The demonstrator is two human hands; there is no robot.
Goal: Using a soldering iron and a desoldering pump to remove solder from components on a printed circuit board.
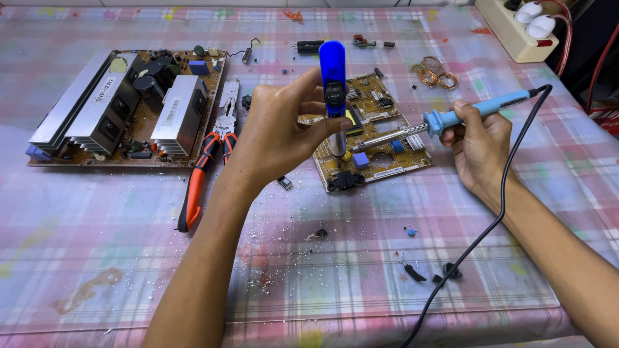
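Soldering iron (451,116) gripped in right hand (478,147), long axis running left, tip on small circuit board (371,132) mid-bench. Left hand (277,132) closed around upright blue desoldering pump (334,90), nozzle down just left of tip; both hands equally near

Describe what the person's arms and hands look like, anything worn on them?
Both arms are bare from the bottom edge of the frame up to the hands: no sleeves show. The left hand and right hand wear no gloves, and no rings, watch or bracelet can be seen on the fingers or wrists. No markings show on either forearm.
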